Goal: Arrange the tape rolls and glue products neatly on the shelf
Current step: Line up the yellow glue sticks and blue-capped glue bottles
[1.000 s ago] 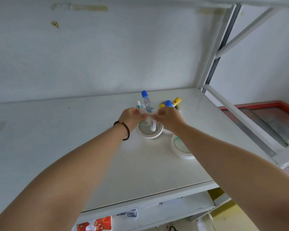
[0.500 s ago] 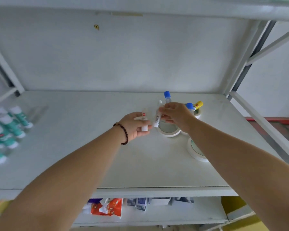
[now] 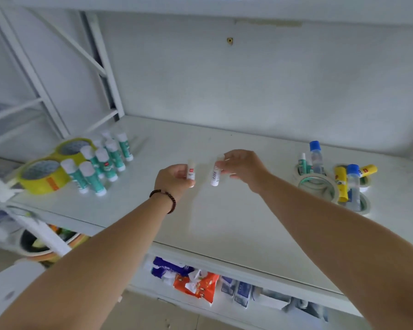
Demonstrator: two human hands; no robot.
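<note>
Left hand (image 3: pixel 174 178) grip holds one glue stick (image 3: pixel 191 173); right hand (image 3: pixel 242 166) grip pinches another glue stick (image 3: pixel 215 175), above shelf (image 3: pixel 224 217).

Packets (image 3: pixel 196 282) lie on the lower shelf; a bowl (image 3: pixel 45 244) at left.

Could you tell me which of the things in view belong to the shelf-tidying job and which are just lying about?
Part of the job:
- small glue stick held in the left hand
- second glue stick held in the right hand
- standing green glue sticks
- yellow tape rolls
- white tape rolls
- blue-capped glue bottles

Just lying about:
- packets on the lower shelf
- bowl below left
</note>
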